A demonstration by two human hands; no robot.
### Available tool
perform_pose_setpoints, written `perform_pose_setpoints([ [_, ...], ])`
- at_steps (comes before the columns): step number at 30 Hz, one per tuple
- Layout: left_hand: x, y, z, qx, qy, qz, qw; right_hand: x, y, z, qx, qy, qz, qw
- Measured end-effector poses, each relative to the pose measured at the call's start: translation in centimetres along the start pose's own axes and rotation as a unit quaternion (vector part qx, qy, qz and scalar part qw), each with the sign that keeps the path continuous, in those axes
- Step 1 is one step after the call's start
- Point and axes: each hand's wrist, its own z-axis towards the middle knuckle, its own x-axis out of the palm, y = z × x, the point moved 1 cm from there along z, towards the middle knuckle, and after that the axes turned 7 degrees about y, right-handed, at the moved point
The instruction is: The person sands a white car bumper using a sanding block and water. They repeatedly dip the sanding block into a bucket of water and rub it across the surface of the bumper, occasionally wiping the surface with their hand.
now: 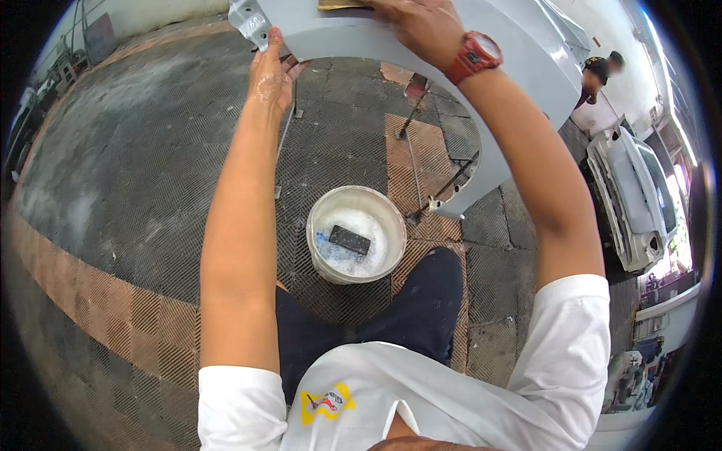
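Note:
A light grey car fender (331, 41), with a wheel-arch curve, spans the top of the view. My left hand (271, 81), wet with whitish residue, grips its lower left edge beside a bracket tab with holes; the thumb is raised along the edge and some fingers are partly hidden behind. My right hand (425, 28) lies over the fender's face, its fingers on a flat tan-brown piece of sandpaper (342, 4), partly cut off by the top edge. Below stands a whitish bucket (317, 252) of foamy water, with a black rectangular block (350, 240) in it.
A thin metal stand (410, 120) with dark legs is under the fender. My knee (444, 278) is close beside the bucket. Ribbed grey and tan tiles (150, 150) cover the floor. To the right are a grey car body (639, 199) and another person (596, 74).

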Motion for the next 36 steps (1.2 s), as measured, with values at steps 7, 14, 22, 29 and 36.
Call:
perform_pose_setpoints([
  [7,-0.1,-0.4,0.5,-0.006,0.043,0.022,0.999,2.1,-3.4,-6.1,-0.064,-0.011,-0.103,0.993],
  [14,-2.0,-0.4,1.2,-0.016,0.030,-0.004,0.999,0.8,1.5,0.7,-0.015,0.024,-0.020,0.999],
  [22,0.0,0.1,0.5,-0.003,0.021,0.048,0.999,1.9,3.4,4.1,-0.036,0.024,-0.026,0.999],
  [29,-1.2,0.0,0.2,-0.017,-0.004,-0.001,1.000,3.9,4.0,0.6,-0.086,0.006,-0.099,0.991],
  [36,-0.8,0.7,0.9,-0.006,-0.015,-0.004,1.000,3.3,6.1,5.8,-0.054,-0.025,-0.041,0.997],
])
